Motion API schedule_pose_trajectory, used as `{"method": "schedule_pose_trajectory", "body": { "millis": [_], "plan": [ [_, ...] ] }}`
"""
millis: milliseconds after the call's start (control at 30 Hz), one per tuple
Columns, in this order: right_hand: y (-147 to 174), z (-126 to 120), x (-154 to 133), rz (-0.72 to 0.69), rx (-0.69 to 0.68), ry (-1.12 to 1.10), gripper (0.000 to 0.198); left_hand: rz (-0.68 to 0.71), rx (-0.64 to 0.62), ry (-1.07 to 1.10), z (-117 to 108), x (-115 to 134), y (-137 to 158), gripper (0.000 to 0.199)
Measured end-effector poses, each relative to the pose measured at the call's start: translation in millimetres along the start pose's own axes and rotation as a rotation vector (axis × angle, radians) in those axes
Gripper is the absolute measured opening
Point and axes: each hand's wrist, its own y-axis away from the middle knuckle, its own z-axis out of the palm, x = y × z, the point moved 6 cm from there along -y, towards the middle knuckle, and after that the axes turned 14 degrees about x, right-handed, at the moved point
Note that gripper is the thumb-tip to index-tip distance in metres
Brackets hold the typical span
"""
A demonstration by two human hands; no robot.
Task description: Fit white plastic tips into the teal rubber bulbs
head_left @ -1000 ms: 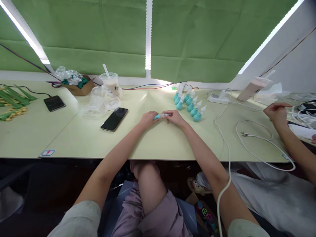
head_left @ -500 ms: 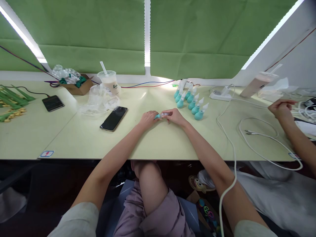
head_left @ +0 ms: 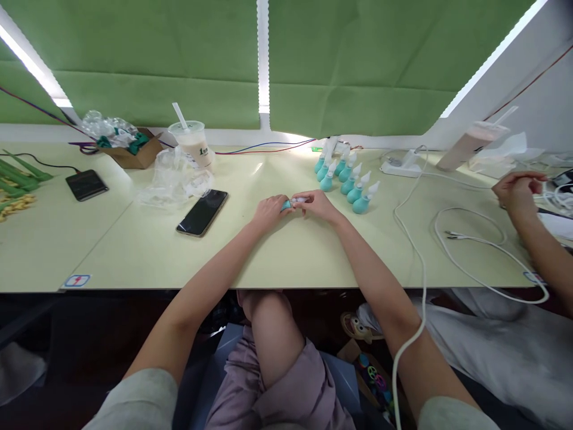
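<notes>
Over the middle of the table, my left hand [head_left: 270, 212] is closed around the teal bulb of a rubber bulb syringe [head_left: 286, 205], most of which is hidden by my fingers. My right hand [head_left: 319, 205] pinches its pale, whitish nozzle end [head_left: 299, 200] from the other side. The syringe lies sideways between the two hands, close to the tabletop. Just beyond my right hand, several teal bulb syringes [head_left: 360, 205] with clear pointed tips stand upright in rows.
To the left lie a black phone [head_left: 203, 213] and a crumpled plastic bag [head_left: 168, 179] beside a drink cup [head_left: 192, 143]. A small cardboard box [head_left: 134, 156] stands behind. On the right are a power strip [head_left: 401, 167], a white cable [head_left: 414, 248] and another person's hand [head_left: 517, 190].
Both hands stay together on the bulb syringe with only a slight shift of the fingers. The view has moved slightly, and the other person's hand at right has changed its pose.
</notes>
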Motion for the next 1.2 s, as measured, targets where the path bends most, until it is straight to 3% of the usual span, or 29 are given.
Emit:
{"method": "schedule_pose_trajectory", "body": {
  "millis": [133, 200, 400, 533, 767, 1067, 1200],
  "plan": [
    [-7, -21, -13, -0.070, 0.146, -0.046, 0.067, -0.122, 0.086, 0.354, -4, 0, -4, 0.039],
    [-8, -24, -11, -0.038, 0.207, -0.099, 0.078, -0.203, 0.099, 0.570, -1, -5, -6, 0.038],
    [-1, 25, 4, 0.099, 0.010, -0.217, 0.083, -0.331, 0.237, 0.965, -1, -21, -11, 0.027],
    [-1, 42, 9, 0.148, 0.074, -0.330, 0.088, -0.369, 0.348, 0.924, -11, -21, -10, 0.022],
    [-3, 36, 7, 0.168, 0.093, -0.345, 0.054, -0.432, 0.309, 0.870, -8, -26, -11, 0.028],
    [-10, 7, 8, 0.212, 0.208, -0.445, 0.045, -0.611, 0.440, 0.826, -16, -81, -21, 0.031],
    [-9, -2, 7, 0.207, 0.170, -0.436, 0.045, -0.660, 0.443, 0.822, -17, -92, -22, 0.034]
  ]
}}
